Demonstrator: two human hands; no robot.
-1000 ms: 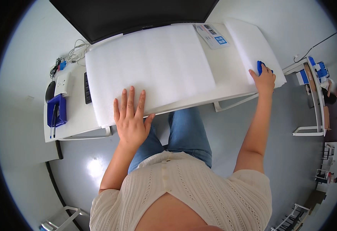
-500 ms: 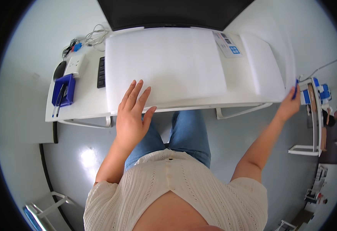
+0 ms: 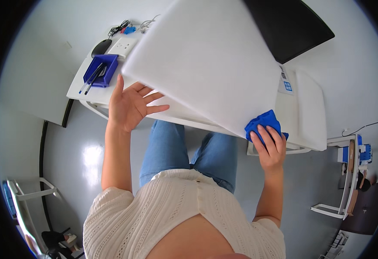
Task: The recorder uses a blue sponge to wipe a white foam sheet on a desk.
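Observation:
A large white foam sheet (image 3: 206, 56) is raised at a slant over the desk, its near left corner lifted off the top. Beside that corner my left hand (image 3: 128, 105) is open, palm turned up and fingers spread, with some fingertips at or just under the sheet's near edge; I cannot tell whether they touch it. My right hand (image 3: 272, 151) grips a crumpled blue cloth (image 3: 264, 123) at the sheet's near right corner. The cloth hides that corner.
On the white desk (image 3: 82, 88) at left are a blue tray (image 3: 107, 78) with pens, a black mouse (image 3: 101, 48), a white power socket (image 3: 122, 46) and cables. A black monitor (image 3: 294, 30) stands behind. Another white sheet (image 3: 310, 108) lies at right.
The foam sheet has risen from lying flat to a slant. My right hand came in from the far right with the blue cloth. My left hand turned palm up. The view swung.

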